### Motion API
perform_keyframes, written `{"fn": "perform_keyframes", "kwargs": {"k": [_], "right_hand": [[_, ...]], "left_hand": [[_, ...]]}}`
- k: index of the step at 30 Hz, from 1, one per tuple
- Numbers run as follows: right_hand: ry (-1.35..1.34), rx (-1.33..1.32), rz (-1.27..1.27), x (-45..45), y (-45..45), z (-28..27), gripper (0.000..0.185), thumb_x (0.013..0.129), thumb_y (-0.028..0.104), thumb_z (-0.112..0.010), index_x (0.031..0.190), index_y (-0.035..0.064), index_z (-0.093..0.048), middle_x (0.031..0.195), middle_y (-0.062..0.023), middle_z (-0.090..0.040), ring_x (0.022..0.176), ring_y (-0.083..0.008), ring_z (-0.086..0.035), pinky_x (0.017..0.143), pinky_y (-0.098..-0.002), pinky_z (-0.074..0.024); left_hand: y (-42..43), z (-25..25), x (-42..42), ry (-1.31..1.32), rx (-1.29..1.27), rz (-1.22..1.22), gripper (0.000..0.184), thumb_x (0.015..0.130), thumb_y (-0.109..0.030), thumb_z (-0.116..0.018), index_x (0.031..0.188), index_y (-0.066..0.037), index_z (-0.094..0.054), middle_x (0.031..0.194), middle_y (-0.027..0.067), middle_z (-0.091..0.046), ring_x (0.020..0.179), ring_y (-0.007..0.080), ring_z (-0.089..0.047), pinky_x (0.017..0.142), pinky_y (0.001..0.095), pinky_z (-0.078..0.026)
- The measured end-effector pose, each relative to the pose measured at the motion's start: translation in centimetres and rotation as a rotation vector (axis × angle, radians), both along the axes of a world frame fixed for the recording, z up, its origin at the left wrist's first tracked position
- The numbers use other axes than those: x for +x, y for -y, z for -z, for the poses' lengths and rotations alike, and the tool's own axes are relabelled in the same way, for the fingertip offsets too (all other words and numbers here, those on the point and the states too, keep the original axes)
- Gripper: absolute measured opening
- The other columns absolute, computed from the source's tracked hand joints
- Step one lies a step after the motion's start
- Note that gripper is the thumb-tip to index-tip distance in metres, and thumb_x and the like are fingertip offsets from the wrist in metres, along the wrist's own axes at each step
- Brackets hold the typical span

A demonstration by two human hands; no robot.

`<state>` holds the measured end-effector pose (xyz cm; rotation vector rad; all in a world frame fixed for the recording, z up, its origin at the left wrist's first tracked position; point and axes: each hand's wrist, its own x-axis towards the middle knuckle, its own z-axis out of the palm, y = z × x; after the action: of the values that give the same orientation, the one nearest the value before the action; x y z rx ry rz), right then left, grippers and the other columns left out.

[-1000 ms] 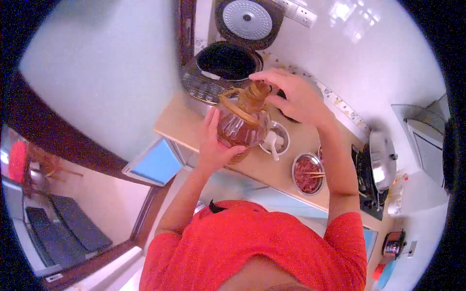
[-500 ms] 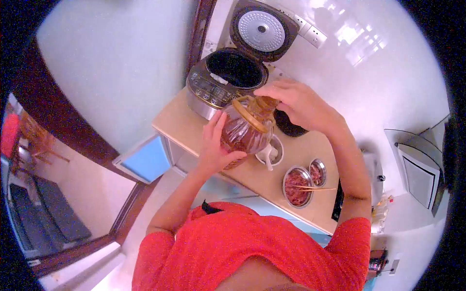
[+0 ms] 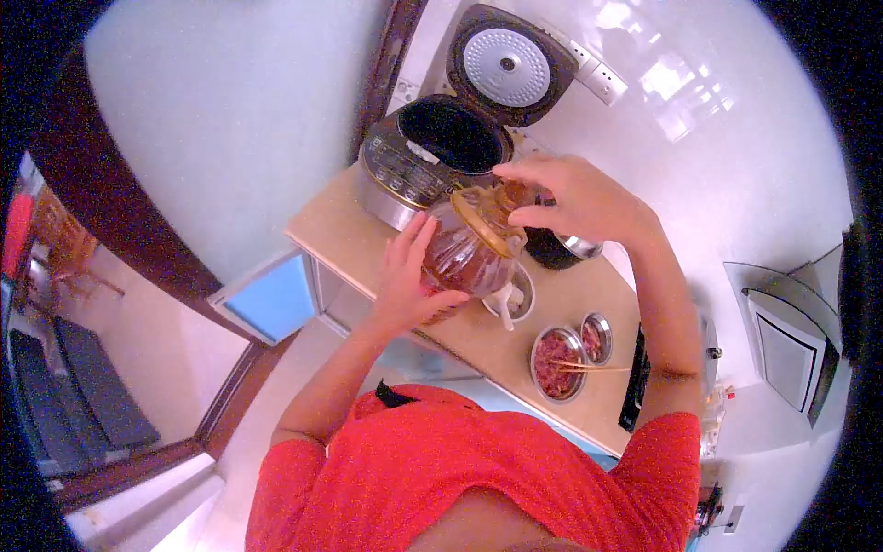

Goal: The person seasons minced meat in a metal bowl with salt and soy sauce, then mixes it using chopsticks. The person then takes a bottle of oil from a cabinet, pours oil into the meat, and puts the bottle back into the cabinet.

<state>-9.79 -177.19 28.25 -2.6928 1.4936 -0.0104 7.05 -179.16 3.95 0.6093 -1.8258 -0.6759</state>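
A large ribbed glass jar [image 3: 464,253] with reddish contents and a tan band round its shoulder is tilted above the counter, its neck toward the upper right. My left hand [image 3: 405,285] holds its lower body, fingers spread along the glass. At the neck, my right hand [image 3: 575,198] has its thumb and fingers around the amber stopper [image 3: 515,195]. Just beyond the jar, a rice cooker [image 3: 395,170] stands with its lid raised and a dark inside. Partly behind the jar is a white bowl [image 3: 522,299] with a white spoon [image 3: 505,311].
On the wooden counter [image 3: 317,221], a metal bowl of red meat [image 3: 558,363] holds chopsticks [image 3: 598,368], beside a smaller meat bowl [image 3: 596,338]. A dark round pot [image 3: 552,250] stands behind my right hand. A blue-panelled door [image 3: 271,302] hangs open at left; a stove [image 3: 635,386] is at right.
The view has shifted, and the counter things appear turned. The jar now shows slightly lower and more to the right, with both hands still at it. The smaller meat bowl has come more into view.
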Motion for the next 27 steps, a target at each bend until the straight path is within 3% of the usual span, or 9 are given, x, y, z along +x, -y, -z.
{"fn": "perform_keyframes", "kwargs": {"k": [5, 11, 17, 23, 27], "right_hand": [[0.039, 0.018, 0.043, -0.2, 0.3, 0.5, 0.044, 0.071, 0.009, -0.064, 0.112, 0.0003, -0.051, 0.091, -0.0167, -0.054, 0.081, -0.0296, -0.054, 0.074, -0.0339, -0.0448], [0.061, -0.025, 0.02, 0.1, -0.4, 0.8, 0.038, 0.071, 0.007, -0.057, 0.108, 0.0013, -0.051, 0.102, -0.0171, -0.054, 0.095, -0.0348, -0.053, 0.083, -0.0394, -0.0431], [0.09, -0.014, -0.132, -0.7, 0.1, 1.3, 0.044, 0.068, -0.002, -0.051, 0.112, 0.0028, -0.048, 0.104, -0.0153, -0.052, 0.1, -0.0329, -0.05, 0.088, -0.039, -0.0405], [0.125, 0.077, -0.127, 0.0, -0.1, 0.3, 0.045, 0.069, 0.003, -0.059, 0.113, 0.0033, -0.048, 0.107, -0.0154, -0.052, 0.1, -0.0338, -0.05, 0.087, -0.0395, -0.0415], [0.013, -0.005, 0.069, 0.3, -0.2, 0.6, 0.048, 0.068, 0.006, -0.064, 0.113, 0.004, -0.049, 0.104, -0.0161, -0.054, 0.094, -0.0345, -0.053, 0.082, -0.0385, -0.044]], "left_hand": [[0.0, -0.2, 0.0, 0.009, 0.041, 0.021, 0.1, 0.058, -0.048, -0.074, 0.135, -0.006, -0.026, 0.137, 0.0166, -0.025, 0.122, 0.0347, -0.029, 0.1, 0.0443, -0.024], [0.1, -0.1, 0.0, -0.017, 0.031, 0.042, 0.1, 0.058, -0.048, -0.074, 0.135, -0.006, -0.026, 0.138, 0.0164, -0.025, 0.125, 0.0334, -0.026, 0.102, 0.0457, -0.019], [0.1, 0.1, 0.0, -0.01, 0.066, 0.039, 0.101, 0.057, -0.048, -0.074, 0.135, -0.007, -0.026, 0.139, 0.0155, -0.024, 0.126, 0.0331, -0.025, 0.103, 0.0483, -0.016], [0.1, 0.5, -0.1, -0.004, 0.057, 0.025, 0.102, 0.056, -0.051, -0.074, 0.135, -0.008, -0.026, 0.139, 0.0154, -0.024, 0.126, 0.0338, -0.026, 0.102, 0.0501, -0.017], [0.1, 0.5, -0.2, -0.019, 0.047, 0.019, 0.101, 0.057, -0.052, -0.073, 0.135, -0.007, -0.027, 0.138, 0.0164, -0.025, 0.125, 0.0351, -0.028, 0.101, 0.0497, -0.02]]}}
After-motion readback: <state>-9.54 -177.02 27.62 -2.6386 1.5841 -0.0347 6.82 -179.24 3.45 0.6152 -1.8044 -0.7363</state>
